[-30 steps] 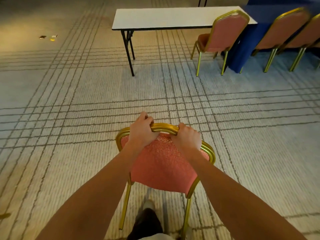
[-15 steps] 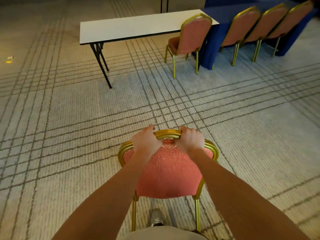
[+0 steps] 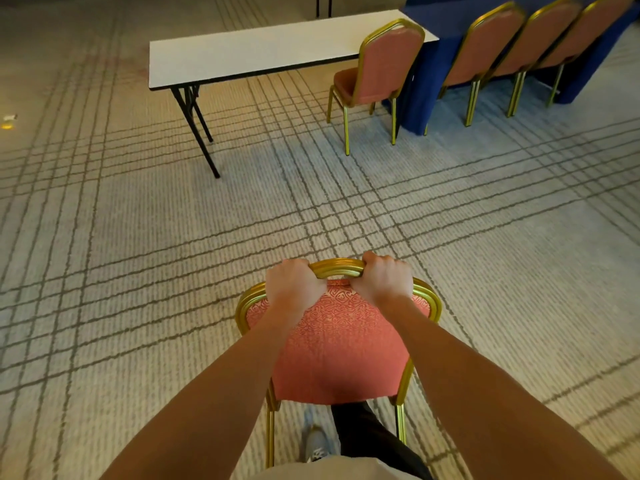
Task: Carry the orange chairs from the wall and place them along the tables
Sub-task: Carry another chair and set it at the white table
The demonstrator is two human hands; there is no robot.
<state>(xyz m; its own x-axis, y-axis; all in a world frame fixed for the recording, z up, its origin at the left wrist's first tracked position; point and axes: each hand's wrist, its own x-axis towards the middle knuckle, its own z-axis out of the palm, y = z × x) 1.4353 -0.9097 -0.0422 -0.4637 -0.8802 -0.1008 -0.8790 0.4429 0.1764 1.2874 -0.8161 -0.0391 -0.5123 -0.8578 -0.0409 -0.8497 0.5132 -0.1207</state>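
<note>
A: Where is the orange chair (image 3: 341, 344) right now?

B: In front of the person, seen from behind. The left hand (image 3: 294, 289) and right hand (image 3: 384, 280) are both curled tight over the gold top rail of its backrest, close together near the middle.

A: Can you see the seat or all four legs?

B: No. The backrest hides the seat, and only two gold rear legs show below it. Whether those legs touch the carpet (image 3: 138, 271) I cannot tell; the bottom edge cuts them off.

A: What else is cut off?

B: The fingertips wrap over the far side of the rail, out of sight. A shoe (image 3: 317, 445) and a dark trouser leg (image 3: 367, 434) peek out beneath the chair.

A: And ahead?

B: A white worktop (image 3: 263, 50) on black folding legs, with a placed chair (image 3: 377, 74) at its right end. Beside it stands a blue-draped table (image 3: 426, 88) with three more chairs (image 3: 533, 46), the last one clipped by the frame. Some small bright specks at the far left are too blurred to name.
</note>
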